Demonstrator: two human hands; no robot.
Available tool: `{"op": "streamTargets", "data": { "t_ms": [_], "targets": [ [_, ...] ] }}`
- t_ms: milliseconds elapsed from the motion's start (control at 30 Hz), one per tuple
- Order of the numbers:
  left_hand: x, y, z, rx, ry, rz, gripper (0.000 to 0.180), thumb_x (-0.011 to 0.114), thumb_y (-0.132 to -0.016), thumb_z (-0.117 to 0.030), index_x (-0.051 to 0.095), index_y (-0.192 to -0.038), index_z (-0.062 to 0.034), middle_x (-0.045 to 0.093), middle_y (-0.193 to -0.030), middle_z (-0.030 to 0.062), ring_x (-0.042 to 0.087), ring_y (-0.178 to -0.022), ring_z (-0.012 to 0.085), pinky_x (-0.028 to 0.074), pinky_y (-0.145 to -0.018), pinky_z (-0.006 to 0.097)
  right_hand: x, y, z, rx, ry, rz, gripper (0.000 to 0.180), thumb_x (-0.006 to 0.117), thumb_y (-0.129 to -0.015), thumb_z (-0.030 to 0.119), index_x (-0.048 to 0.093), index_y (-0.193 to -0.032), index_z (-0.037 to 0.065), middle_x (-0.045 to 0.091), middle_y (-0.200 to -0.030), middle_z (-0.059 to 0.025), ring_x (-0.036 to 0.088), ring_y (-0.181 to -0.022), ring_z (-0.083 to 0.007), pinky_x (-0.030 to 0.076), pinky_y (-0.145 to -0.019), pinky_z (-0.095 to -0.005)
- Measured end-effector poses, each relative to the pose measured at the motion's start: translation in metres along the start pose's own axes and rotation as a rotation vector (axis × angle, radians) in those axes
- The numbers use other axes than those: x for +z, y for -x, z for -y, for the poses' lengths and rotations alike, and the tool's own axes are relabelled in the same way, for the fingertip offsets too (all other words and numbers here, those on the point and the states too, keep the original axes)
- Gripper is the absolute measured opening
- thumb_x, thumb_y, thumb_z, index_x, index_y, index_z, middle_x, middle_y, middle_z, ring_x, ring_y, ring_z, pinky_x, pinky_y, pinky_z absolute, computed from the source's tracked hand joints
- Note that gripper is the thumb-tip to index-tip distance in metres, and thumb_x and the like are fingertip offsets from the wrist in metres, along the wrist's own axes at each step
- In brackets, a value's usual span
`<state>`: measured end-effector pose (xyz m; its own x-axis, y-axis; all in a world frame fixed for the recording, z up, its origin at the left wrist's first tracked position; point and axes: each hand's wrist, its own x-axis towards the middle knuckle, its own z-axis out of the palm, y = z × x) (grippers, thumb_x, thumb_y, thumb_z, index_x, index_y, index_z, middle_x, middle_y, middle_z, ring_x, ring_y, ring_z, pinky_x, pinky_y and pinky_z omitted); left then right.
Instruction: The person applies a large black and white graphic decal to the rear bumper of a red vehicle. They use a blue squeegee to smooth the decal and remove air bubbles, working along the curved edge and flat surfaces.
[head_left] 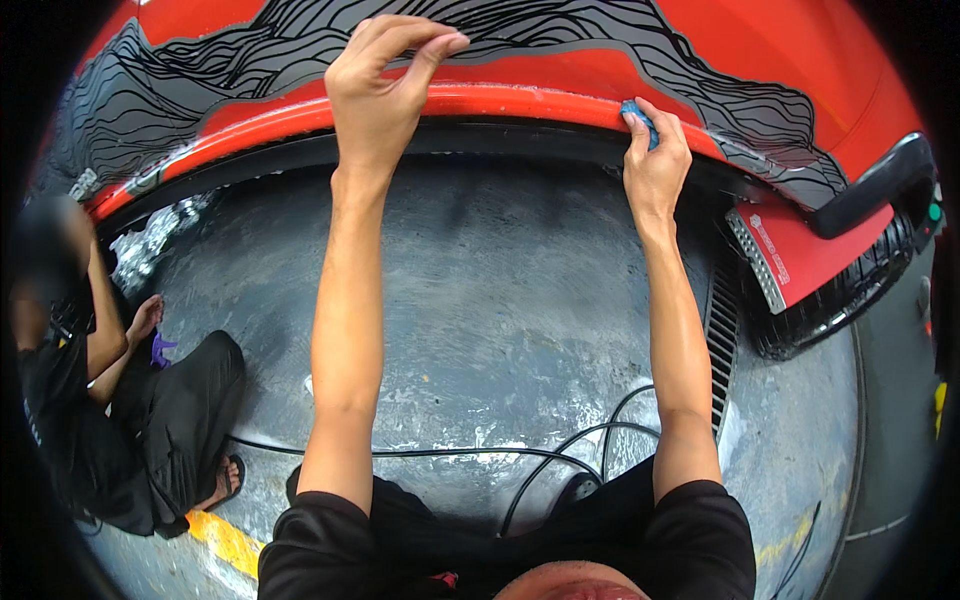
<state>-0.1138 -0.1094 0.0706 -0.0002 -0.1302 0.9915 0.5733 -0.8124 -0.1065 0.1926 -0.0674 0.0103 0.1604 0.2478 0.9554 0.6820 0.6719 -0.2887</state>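
Note:
A red car body [780, 60] with a black wavy-line graphic [250, 60] fills the top of the view. My left hand [385, 85] rests on the car's lower red edge, fingers curled and pinched together on the surface, with nothing visible in it. My right hand [655, 165] presses a small blue pad [640, 118] against the red lower edge [520, 100], further right. Both forearms reach up from below.
Wet grey concrete floor [500, 300] lies under the car. Black cables [560, 450] loop near my knees. A person in black [110, 400] squats at the left. A tyre [850, 290] and red flap [800, 250] are at the right, a floor drain grate [722, 340] beside them.

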Motion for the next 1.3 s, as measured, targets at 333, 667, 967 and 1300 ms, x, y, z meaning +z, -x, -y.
{"op": "streamTargets", "data": {
  "t_ms": [333, 667, 967, 1300],
  "targets": [
    [-0.037, 0.032, 0.032, -0.215, 0.105, -0.114, 0.008, 0.083, -0.090, -0.002, 0.083, -0.099, -0.0021, 0.078, -0.093, 0.0055, 0.071, -0.085, 0.0145, 0.055, -0.078, 0.028, 0.106, 0.042, 0.089, -0.230, 0.044, -0.028, 0.010, 0.073, -0.096, 0.009, 0.078, -0.099, 0.001, 0.075, -0.106, -0.0151, 0.071, -0.101, -0.0336, 0.057, -0.090, -0.0445],
    [-0.080, 0.063, 0.082, -0.322, 0.069, -0.162, 0.010, 0.084, -0.093, -0.007, 0.083, -0.101, -0.0025, 0.078, -0.095, 0.0041, 0.068, -0.086, 0.0124, 0.053, -0.078, 0.027, 0.014, 0.005, 0.019, -0.282, 0.252, 0.097, 0.012, 0.075, -0.091, 0.003, 0.080, -0.102, 0.007, 0.076, -0.103, -0.0079, 0.068, -0.096, -0.0303, 0.054, -0.083, -0.0435],
    [-0.055, 0.068, 0.073, -0.233, 0.031, -0.041, 0.010, 0.084, -0.090, -0.009, 0.081, -0.097, -0.0034, 0.078, -0.095, 0.0065, 0.071, -0.088, 0.0213, 0.054, -0.081, 0.033, 0.112, 0.027, 0.096, -0.452, 0.148, 0.145, 0.019, 0.073, -0.089, 0.000, 0.079, -0.105, 0.009, 0.075, -0.100, -0.0064, 0.064, -0.089, -0.0293, 0.054, -0.081, -0.0409],
    [-0.069, 0.071, 0.076, -0.130, -0.239, 0.134, 0.021, 0.088, -0.086, -0.013, 0.081, -0.105, -0.0054, 0.078, -0.104, 0.0056, 0.071, -0.096, 0.0230, 0.054, -0.088, 0.037, 0.049, 0.009, 0.042, -0.388, 0.274, 0.100, 0.014, 0.067, -0.093, 0.003, 0.079, -0.095, 0.008, 0.074, -0.093, -0.0073, 0.065, -0.088, -0.0302, 0.051, -0.082, -0.0423]
  ]
}}
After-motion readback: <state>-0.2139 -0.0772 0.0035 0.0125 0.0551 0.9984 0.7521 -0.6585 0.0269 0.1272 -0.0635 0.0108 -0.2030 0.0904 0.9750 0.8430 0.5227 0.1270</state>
